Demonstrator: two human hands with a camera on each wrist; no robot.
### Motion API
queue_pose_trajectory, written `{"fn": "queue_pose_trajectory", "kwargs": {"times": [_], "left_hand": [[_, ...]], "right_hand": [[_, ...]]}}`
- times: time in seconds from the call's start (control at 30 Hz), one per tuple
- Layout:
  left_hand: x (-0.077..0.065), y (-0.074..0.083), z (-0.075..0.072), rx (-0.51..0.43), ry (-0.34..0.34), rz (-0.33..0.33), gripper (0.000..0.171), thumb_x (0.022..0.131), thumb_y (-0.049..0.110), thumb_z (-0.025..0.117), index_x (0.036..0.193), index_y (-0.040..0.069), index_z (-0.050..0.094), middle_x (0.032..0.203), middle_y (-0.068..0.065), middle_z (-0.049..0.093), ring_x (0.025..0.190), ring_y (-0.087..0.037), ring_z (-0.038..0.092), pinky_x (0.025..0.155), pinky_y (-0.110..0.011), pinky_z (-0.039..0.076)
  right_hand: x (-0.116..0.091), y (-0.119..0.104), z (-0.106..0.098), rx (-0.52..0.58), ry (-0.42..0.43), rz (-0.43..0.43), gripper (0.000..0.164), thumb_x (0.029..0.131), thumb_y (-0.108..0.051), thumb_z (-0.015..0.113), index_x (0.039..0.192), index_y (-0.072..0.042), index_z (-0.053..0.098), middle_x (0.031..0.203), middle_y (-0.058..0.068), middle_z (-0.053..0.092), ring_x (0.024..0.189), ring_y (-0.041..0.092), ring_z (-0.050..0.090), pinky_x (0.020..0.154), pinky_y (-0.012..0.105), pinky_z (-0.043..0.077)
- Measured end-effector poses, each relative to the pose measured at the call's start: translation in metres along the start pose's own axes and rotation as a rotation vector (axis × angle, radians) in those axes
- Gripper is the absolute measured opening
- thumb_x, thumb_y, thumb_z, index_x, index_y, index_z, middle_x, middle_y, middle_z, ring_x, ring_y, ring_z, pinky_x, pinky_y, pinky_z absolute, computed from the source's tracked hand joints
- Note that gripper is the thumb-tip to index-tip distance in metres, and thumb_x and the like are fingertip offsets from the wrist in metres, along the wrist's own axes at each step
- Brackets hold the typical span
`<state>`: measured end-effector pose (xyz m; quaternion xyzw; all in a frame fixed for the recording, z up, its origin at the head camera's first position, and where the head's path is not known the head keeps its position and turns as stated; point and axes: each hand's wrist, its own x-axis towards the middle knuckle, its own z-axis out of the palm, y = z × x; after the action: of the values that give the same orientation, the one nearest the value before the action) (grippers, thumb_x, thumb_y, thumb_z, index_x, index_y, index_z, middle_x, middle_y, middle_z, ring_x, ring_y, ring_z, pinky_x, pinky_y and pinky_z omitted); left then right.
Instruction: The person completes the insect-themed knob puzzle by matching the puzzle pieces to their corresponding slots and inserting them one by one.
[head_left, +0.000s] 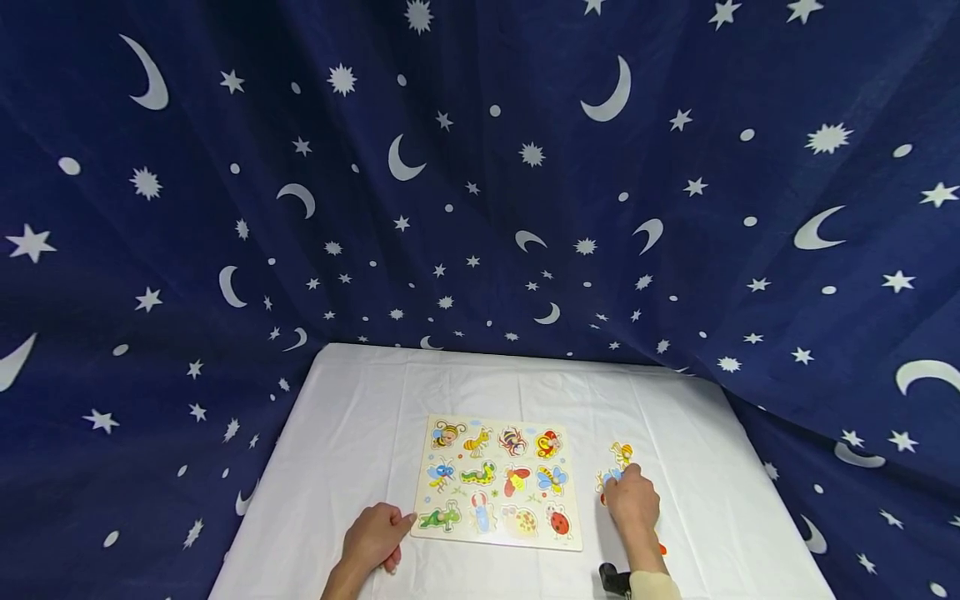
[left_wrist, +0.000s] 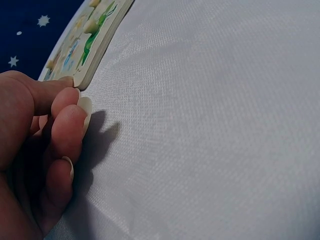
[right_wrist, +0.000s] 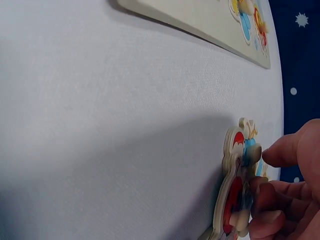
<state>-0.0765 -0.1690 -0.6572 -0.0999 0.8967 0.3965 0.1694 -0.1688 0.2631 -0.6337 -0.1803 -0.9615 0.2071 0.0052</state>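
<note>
The insect puzzle board (head_left: pixel 501 537) lies flat on the tabletop (head_left: pixel 360 433), seemingly part-filled with knobbed pieces; loose insect pieces (head_left: pixel 621 454) remain beside it. The left hand (head_left: pixel 372 537) has a light pinching grip on its corner; whether the right hand's (head_left: pixel 633 500) half-closed grip holds a piece, I cannot tell.

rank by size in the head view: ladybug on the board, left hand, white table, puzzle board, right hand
1. White table
2. Puzzle board
3. Left hand and right hand: too alike to rank
4. Ladybug
</note>
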Motion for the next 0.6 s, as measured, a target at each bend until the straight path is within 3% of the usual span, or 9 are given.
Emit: {"fn": "queue_pose_trajectory", "kwargs": {"times": [0.37,0.6], "left_hand": [[-0.0002,0.0025,-0.0005,0.013,0.002,-0.004,0.042,0.093,0.042,0.061,0.062,0.015,0.053,0.04,0.006,0.055,0.031,-0.008,0.052,0.038,-0.028,0.036],[-0.0007,0.0021,-0.0007,0.009,-0.007,-0.009,0.041,0.093,0.042,0.061,0.063,0.015,0.054,0.04,0.006,0.055,0.031,-0.008,0.052,0.038,-0.027,0.034]], "right_hand": [[-0.0005,0.0053,-0.0067,0.015,0.009,-0.018,0.018,0.086,-0.005,0.053,0.095,0.009,0.058,0.08,0.029,0.065,0.069,0.041,0.063,0.064,0.052,0.047],[-0.0008,0.0038,-0.0018,0.095,0.149,-0.064,0.012,0.083,-0.006,0.055,0.09,0.003,0.059,0.077,0.026,0.066,0.069,0.044,0.062,0.066,0.055,0.044]]}}
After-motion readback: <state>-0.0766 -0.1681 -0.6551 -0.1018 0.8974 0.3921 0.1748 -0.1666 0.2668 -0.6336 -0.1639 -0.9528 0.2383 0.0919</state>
